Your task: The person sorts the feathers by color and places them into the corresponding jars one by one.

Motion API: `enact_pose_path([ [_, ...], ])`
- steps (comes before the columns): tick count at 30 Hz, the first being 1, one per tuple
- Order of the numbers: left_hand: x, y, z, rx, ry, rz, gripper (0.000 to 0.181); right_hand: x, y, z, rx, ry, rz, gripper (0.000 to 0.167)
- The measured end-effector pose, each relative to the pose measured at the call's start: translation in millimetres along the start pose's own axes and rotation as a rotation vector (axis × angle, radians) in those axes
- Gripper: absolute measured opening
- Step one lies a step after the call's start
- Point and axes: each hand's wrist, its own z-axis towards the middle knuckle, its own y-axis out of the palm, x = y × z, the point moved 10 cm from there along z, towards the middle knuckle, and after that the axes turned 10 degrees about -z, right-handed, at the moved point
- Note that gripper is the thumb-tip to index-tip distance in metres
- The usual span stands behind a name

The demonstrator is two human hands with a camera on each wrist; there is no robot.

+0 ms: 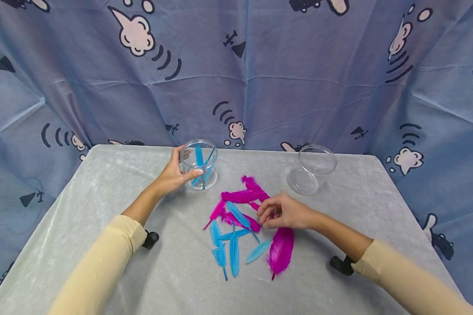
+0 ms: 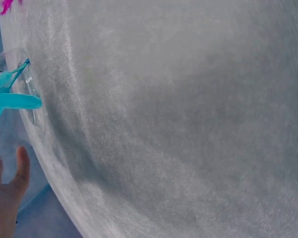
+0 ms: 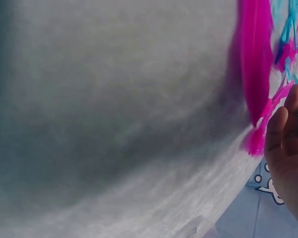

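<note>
My left hand grips a clear jar at its side, thumb across the front and fingers behind. Several blue feathers stand inside it; the left wrist view shows these feathers above the fingers. At the middle of the table, my right hand hovers over the loose feathers, its fingers loosely bent, with nothing seen in them. Under and beside it lie several magenta feathers, a large one just in front. Several loose blue feathers lie to its left.
A second clear jar stands at the back right of the table. The table bears a pale grey cloth. Behind the far edge hangs a blue patterned curtain. A dark wrist strap mount shows under the right sleeve.
</note>
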Motion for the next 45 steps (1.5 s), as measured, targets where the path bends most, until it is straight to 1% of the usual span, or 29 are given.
enact_pose_path([
  [7,1.9,1.1,-1.8,0.001,-0.012,0.003,0.089,4,12,-7.3,-0.041,-0.023,0.037,0.02],
  [9,1.0,0.7,-0.7,-0.003,-0.005,0.006,0.091,5,14,-9.1,-0.047,-0.03,0.033,0.02],
  [12,1.3,0.6,-0.8,-0.002,-0.011,0.008,0.09,6,17,-10.9,-0.051,-0.039,0.025,0.019],
  [13,-0.7,0.0,0.3,0.0,-0.015,0.006,0.09,6,18,-11.3,-0.053,-0.039,0.021,0.02],
  [16,-17.8,-3.1,8.9,0.011,-0.012,0.005,0.091,8,22,-12.2,-0.057,-0.036,0.01,0.021],
  [19,-36.3,-6.9,18.2,0.021,0.004,0.005,0.094,9,24,-12.8,-0.06,-0.035,-0.002,0.022],
  [20,-40.1,-7.7,19.9,0.024,0.009,0.007,0.094,8,25,-12.8,-0.061,-0.039,-0.006,0.022],
  [24,-35.9,-6.4,17.8,0.02,0.004,0.006,0.094,8,28,-12.7,-0.062,-0.045,-0.013,0.022],
  [28,-20.3,-3.4,10.5,0.009,-0.011,-0.003,0.091,8,31,-12.3,-0.068,-0.036,-0.021,0.022],
  [31,-13.5,-2.4,7.1,0.008,-0.024,-0.003,0.089,9,34,-12.2,-0.08,-0.027,-0.033,0.023],
  [34,-18.7,-3.2,9.6,0.012,-0.025,-0.001,0.09,11,35,-12.2,-0.085,-0.02,-0.048,0.023],
  [40,-37.3,-7.5,17.9,0.028,-0.004,0.026,0.094,12,36,-12.0,-0.079,-0.017,-0.062,0.022],
  [45,-40.5,-8.4,19.3,0.03,0.011,0.019,0.094,12,37,-12.0,-0.07,-0.023,-0.057,0.018],
])
